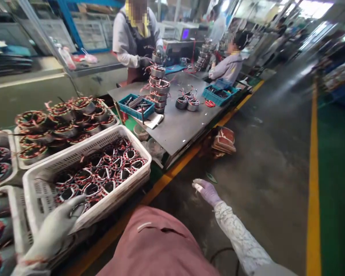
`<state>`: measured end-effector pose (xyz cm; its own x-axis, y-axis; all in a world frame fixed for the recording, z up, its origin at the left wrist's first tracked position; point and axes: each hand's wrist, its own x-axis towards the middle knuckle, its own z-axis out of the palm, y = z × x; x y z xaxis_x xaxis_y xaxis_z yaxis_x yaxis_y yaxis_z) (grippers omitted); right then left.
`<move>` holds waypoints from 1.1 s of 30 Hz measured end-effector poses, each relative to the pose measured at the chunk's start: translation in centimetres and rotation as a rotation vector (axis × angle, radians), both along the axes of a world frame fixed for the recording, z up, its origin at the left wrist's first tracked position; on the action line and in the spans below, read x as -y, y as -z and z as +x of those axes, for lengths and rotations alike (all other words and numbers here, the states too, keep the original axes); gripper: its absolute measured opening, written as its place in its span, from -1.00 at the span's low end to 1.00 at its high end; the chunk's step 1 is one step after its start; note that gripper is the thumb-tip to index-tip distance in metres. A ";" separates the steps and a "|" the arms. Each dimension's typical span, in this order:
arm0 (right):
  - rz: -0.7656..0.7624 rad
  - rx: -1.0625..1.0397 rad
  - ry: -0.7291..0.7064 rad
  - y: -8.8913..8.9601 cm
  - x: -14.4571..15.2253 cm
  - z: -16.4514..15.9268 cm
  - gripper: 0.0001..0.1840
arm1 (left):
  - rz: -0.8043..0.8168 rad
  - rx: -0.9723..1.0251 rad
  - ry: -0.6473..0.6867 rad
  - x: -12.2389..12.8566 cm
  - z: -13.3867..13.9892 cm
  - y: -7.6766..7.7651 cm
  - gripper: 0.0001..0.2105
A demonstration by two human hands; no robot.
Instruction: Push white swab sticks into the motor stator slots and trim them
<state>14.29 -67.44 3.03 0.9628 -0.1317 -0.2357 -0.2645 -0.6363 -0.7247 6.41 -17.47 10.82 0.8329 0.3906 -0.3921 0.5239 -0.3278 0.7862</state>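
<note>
My left hand point(56, 224), in a whitish glove, reaches over the near side of a white plastic crate point(133, 172). Its thumb and fingers close on the edge of a wire-wound motor stator point(79, 210) at the crate's near corner; blur softens the contact. Rows of similar stators point(103, 172) with red and white leads fill much of this crate. Out to the right, above the floor, hangs my right hand point(207, 191) in a purple glove with whitish fingertips. Its fingers are curled together, and no object shows in them.
More stators point(60, 111) are heaped in a crate behind. A metal-topped table point(178, 130) bears stacked stators point(159, 90) and blue trays point(136, 107). Two co-workers point(138, 34) are at it. A reddish-brown bundle point(224, 140) lies on the floor near the yellow line point(172, 172).
</note>
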 end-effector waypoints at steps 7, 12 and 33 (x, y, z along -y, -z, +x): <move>-0.021 0.169 -0.012 -2.9 10.3 20.6 -0.64 | -0.113 0.071 0.133 15.7 15.6 3.9 -0.78; -0.165 0.263 -0.079 -7.1 14.7 35.9 -0.63 | -0.033 0.301 0.431 25.6 31.3 5.0 -0.73; -0.903 -0.079 -1.052 -0.4 13.7 82.4 -0.07 | -0.126 0.227 0.053 50.9 78.4 9.4 -0.75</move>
<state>96.68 -81.11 3.48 0.6921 0.5048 -0.5158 0.6054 -0.7952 0.0341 84.83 -68.33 1.44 0.9230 0.3042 -0.2358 0.3142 -0.2417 0.9181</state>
